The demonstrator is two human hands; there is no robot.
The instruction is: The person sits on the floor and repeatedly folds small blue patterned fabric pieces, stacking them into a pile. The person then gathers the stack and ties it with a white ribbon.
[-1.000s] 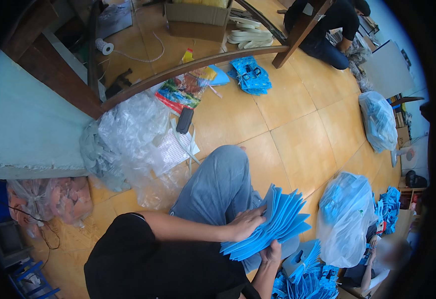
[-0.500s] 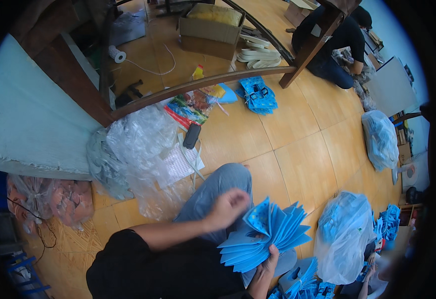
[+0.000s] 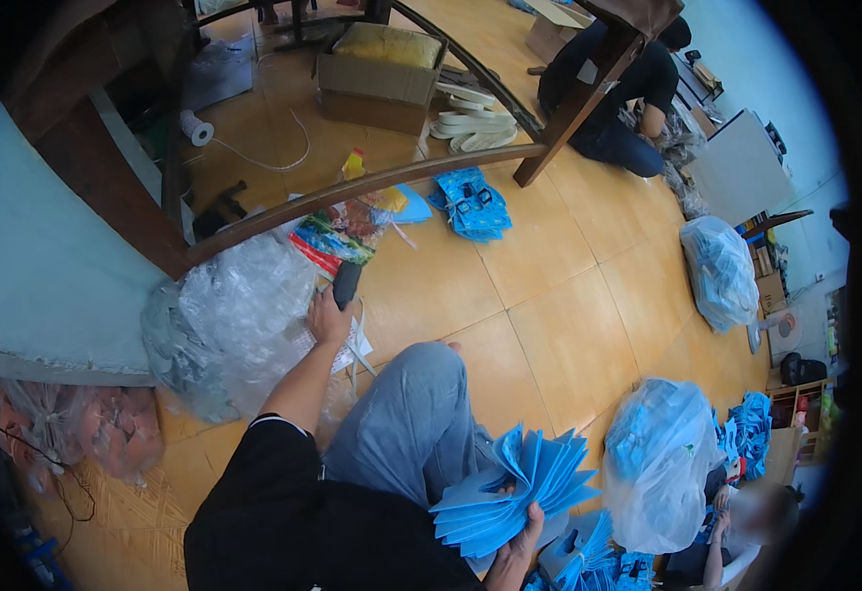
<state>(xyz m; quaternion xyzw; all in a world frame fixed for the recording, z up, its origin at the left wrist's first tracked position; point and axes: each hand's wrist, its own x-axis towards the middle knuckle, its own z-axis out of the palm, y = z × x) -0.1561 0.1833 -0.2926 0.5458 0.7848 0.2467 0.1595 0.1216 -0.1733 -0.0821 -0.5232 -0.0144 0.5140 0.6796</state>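
Note:
My right hand (image 3: 521,537) grips a fanned stack of blue flat pieces (image 3: 514,492) beside my bent knee. With my left arm stretched out to the far left, my left hand (image 3: 328,317) closes on the near end of a small black oblong object (image 3: 346,283); its exact kind is unclear. This object lies at the edge of a colourful printed plastic bag (image 3: 342,231), next to a heap of clear plastic bags (image 3: 249,295). Under the left forearm, a printed white sheet (image 3: 347,357) and pale strips are partly hidden. More blue pieces (image 3: 578,552) lie below my right hand.
A wooden frame (image 3: 372,192) crosses the far side, with a carton (image 3: 377,89) and white sole-shaped pieces (image 3: 475,123) beyond. A blue bundle (image 3: 472,205) lies on the tiles. Filled plastic bags (image 3: 659,463) stand right. Two other people sit at far right and lower right.
My left hand has left the blue stack and reached far left to the black object. The right hand still holds the stack. The whole view has shifted slightly.

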